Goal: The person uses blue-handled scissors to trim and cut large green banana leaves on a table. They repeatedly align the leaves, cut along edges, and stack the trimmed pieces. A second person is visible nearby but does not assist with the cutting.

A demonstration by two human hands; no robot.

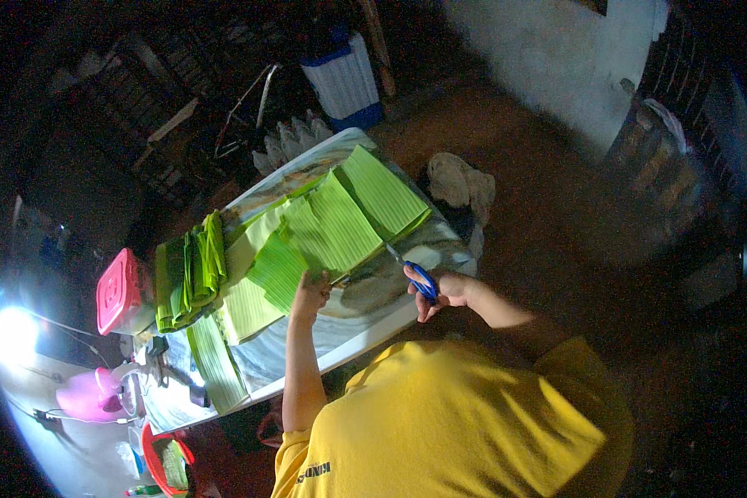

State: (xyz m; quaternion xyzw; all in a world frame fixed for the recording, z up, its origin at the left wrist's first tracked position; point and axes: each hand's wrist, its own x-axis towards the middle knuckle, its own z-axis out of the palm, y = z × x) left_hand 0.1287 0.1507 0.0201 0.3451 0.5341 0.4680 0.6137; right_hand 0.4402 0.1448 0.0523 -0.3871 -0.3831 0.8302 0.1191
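Note:
Cut banana leaf pieces (pixel 340 224) lie overlapping across the table. My left hand (pixel 310 295) is at their near edge, its fingers closed on a bright green banana leaf piece (pixel 278 270). To the right, my right hand (pixel 446 292) grips scissors (pixel 422 280) by their blue handles. The blades point up and left, toward the near corner of the rightmost leaf piece (pixel 382 191). Whether they touch it I cannot tell. A folded stack of darker leaves (pixel 189 270) rests at the table's left, beside a long leaf strip (pixel 217 365) reaching the near edge.
The marble-patterned table (pixel 365 311) runs diagonally before me. A pink-lidded container (pixel 118 290) stands at its left end, near a bright lamp (pixel 7 336) and a pink object (pixel 91 394). Below is a red basin (pixel 153 456). A white-and-blue bin (pixel 344 83) stands beyond the table.

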